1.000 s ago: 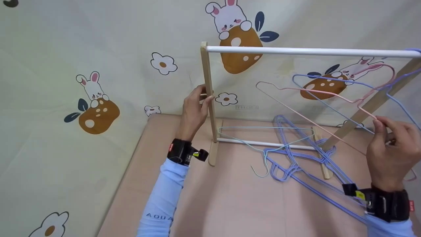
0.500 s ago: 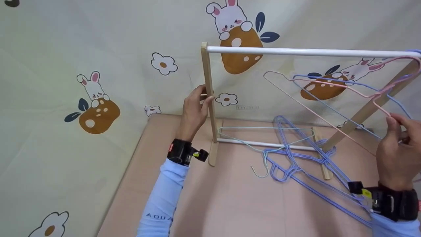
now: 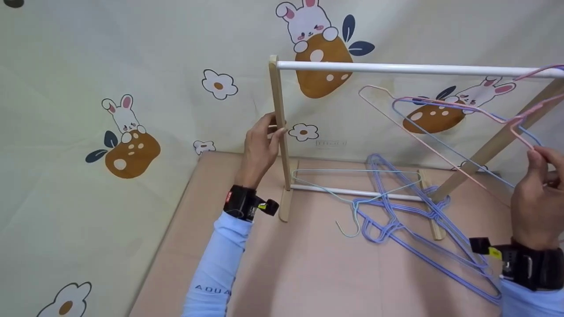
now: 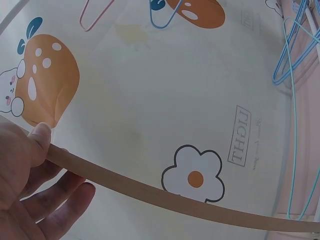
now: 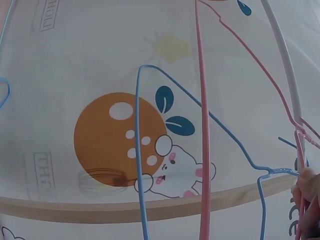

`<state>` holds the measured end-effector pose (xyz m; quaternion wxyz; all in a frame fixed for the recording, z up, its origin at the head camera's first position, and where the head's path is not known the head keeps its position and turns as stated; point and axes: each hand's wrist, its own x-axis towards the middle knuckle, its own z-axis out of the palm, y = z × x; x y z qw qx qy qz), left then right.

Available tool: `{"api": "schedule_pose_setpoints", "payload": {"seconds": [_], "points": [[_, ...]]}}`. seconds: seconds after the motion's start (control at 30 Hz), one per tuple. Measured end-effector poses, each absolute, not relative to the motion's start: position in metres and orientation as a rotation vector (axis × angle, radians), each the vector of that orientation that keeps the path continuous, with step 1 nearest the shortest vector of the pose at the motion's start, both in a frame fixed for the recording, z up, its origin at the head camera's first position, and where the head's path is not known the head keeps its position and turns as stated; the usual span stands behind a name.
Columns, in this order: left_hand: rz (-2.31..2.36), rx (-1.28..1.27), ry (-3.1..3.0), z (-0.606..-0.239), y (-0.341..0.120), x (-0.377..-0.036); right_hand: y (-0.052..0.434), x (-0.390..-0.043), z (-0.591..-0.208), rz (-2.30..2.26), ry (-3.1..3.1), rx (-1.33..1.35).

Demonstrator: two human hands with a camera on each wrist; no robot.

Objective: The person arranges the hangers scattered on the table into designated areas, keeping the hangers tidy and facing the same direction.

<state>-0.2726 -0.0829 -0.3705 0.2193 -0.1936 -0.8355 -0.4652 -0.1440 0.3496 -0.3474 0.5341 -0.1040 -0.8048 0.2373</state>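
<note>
My left hand (image 3: pixel 260 147) holds the left wooden post (image 4: pixel 135 186) of a small clothes rack, thumb on one side and fingers behind. With thumb and fingertips, my right hand (image 3: pixel 539 202) pinches a pink wire clothes hanger (image 5: pixel 205 150) near its neck. The hanger's hook crosses the rack's white top rail (image 3: pixel 396 68) at the far right; whether it bears weight there I cannot tell. Close behind it, a blue hanger (image 5: pixel 140 150) hangs by the right post (image 3: pixel 493 141). Part of my right hand is cut off by the head view's edge.
Several blue-purple hangers (image 3: pixel 390 220) lie tangled on the pink surface (image 3: pixel 335 273) at the rack's right foot. A pale green hanger (image 3: pixel 356 211) lies against the lower white bar (image 3: pixel 326 189). Behind stands a patterned wall covering (image 3: pixel 145 220).
My right hand has moved right and slightly up with the pink hanger, whose hook now crosses the top rail. My left hand has stayed on the post.
</note>
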Motion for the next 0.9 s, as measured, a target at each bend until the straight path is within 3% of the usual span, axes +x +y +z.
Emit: {"api": "schedule_pose_setpoints", "payload": {"seconds": [0.47, 0.9], "points": [[-1.295, -0.524, -2.325, -0.371, -0.083, -0.272, 0.354, -0.152, -0.342, 0.533, -1.968, -0.386], [-1.293, -0.525, -2.318, -0.37, -0.083, -0.272, 0.359, -0.16, -0.348, 0.492, -2.006, -0.151]]}}
